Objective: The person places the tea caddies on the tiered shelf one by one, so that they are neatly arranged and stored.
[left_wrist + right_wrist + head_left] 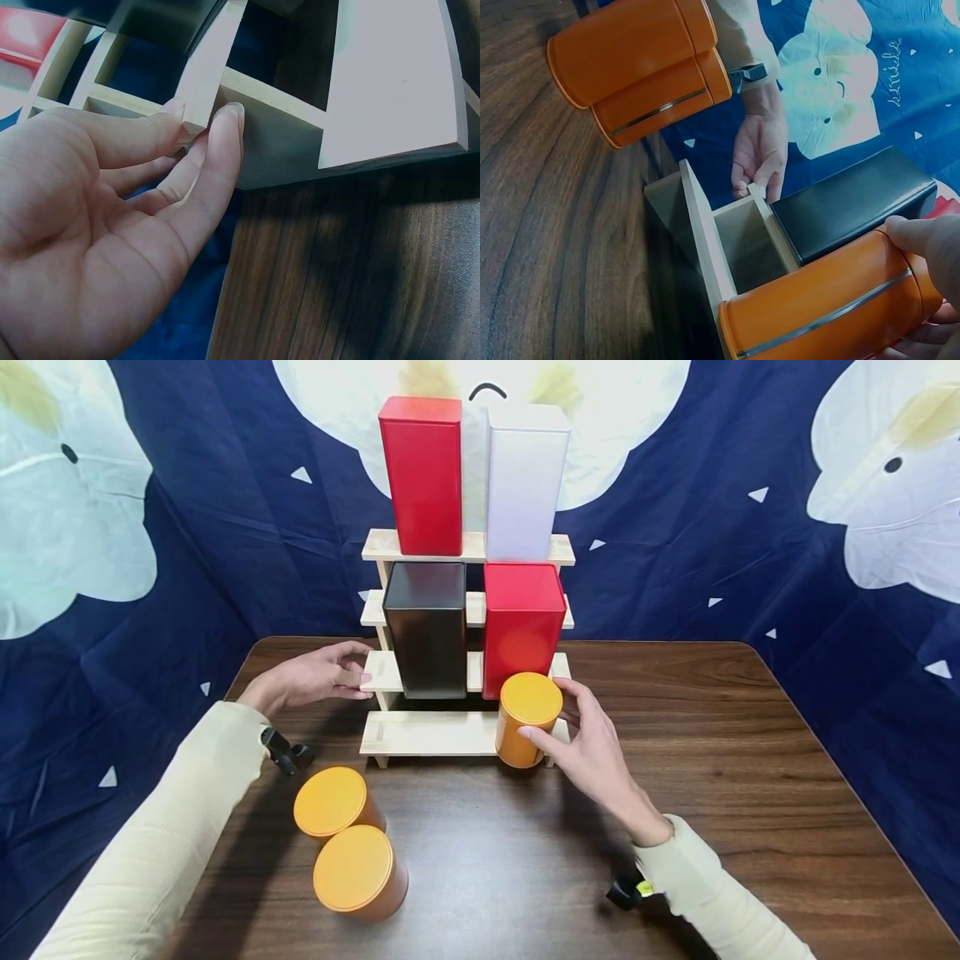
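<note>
My right hand (596,747) grips an orange round canister (530,718), thumb at its near side. The canister is upright over the right end of the bottom step of a wooden tiered stand (435,732); in the right wrist view, its base (731,330) meets the step's edge. With thumb and fingers, my left hand (318,677) pinches the left end of the second step from the bottom, and the left wrist view shows that plank end (201,112) between them. Above the bottom step stand a black tin (427,635) and a red tin (522,627).
Two more orange canisters (330,802) (360,870) stand side by side on the brown wooden table (487,860), front left of the stand. On the top step are another red tin (423,477) and a white tin (525,481). A blue patterned cloth (660,568) hangs behind.
</note>
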A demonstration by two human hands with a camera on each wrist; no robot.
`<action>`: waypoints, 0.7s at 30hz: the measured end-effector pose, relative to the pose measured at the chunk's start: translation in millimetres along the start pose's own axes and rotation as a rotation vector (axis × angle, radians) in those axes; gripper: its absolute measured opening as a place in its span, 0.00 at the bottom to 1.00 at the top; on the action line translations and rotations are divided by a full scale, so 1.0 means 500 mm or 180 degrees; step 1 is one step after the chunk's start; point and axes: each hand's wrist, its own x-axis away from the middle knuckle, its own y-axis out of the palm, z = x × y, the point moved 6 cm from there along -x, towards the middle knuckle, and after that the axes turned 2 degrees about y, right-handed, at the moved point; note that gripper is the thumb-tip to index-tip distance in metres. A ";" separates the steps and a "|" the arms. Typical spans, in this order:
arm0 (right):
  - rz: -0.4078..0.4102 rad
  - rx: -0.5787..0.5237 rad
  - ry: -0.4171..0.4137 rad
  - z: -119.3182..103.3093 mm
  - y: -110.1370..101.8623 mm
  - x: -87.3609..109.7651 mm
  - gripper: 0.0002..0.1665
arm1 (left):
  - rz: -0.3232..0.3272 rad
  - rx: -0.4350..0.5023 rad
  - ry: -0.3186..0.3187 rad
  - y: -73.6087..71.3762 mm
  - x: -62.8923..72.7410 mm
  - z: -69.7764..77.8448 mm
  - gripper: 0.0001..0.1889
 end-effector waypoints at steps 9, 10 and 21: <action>0.0025 0.0105 -0.0087 -0.001 0.004 0.003 0.49 | 0.0004 -0.0008 -0.0024 0.001 0.003 0.000 0.33; 0.0036 0.0132 -0.0109 -0.002 0.003 0.004 0.49 | 0.0012 -0.0012 -0.0027 0.000 0.003 0.000 0.33; 0.0153 0.0284 -0.0326 -0.013 0.000 0.007 0.51 | -0.0007 0.0073 0.0018 0.002 0.002 -0.001 0.32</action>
